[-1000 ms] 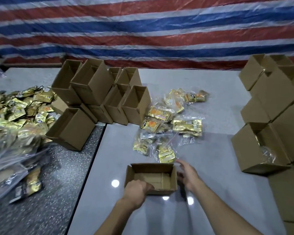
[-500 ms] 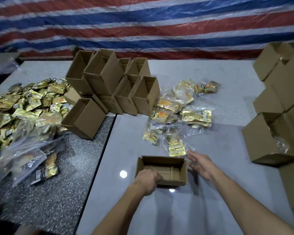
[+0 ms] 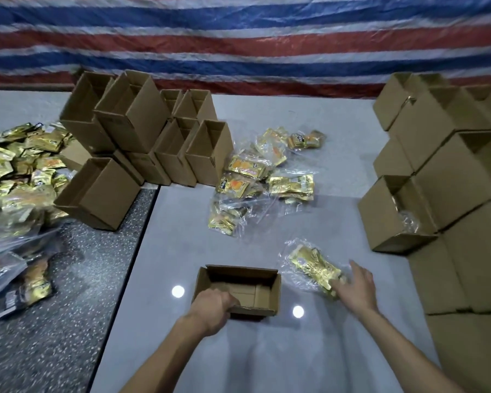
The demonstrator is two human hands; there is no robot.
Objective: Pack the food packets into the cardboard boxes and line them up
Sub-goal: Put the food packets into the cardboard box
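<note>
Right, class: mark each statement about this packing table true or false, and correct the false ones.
1. The left hand grips the near rim of the open box. True.
2. That open box holds several packets. False: it is empty; only its cardboard bottom shows.
3. The right hand is on a clear bag of gold packets lying to the right of the box. True.
4. The tarp behind the tables is plain green. False: it is striped red, white and blue.
</note>
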